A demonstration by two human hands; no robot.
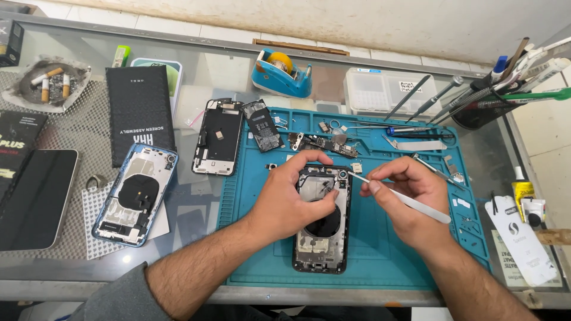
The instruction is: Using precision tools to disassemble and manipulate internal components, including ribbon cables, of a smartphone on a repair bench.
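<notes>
a: position of the opened phone housing [321, 238]?
b: it lies flat, long axis running away from the person, on the teal work mat [380, 261], which sits on the glass bench [196, 77]. back shell empty, round coil visible in its middle.

a: left hand [291, 196]?
b: resting on the upper left part of the housing, fingers curled over its top edge and pressing on it, steadying it.

a: right hand [410, 196]?
b: closed around white tweezers [404, 199], pinched between thumb and fingers. the tip points left and meets the housing's top right corner, just beside the camera opening.

a: surroundings?
b: a circuit board [324, 142] lies on the mat beyond the housing. a second stripped frame [218, 137] lies off the mat's left edge, and a blue-rimmed phone shell [138, 193] further left. a blue tape dispenser [281, 72] stands at the back, a tool holder [482, 110] at the far right, an ashtray [46, 86] at the far left.
</notes>
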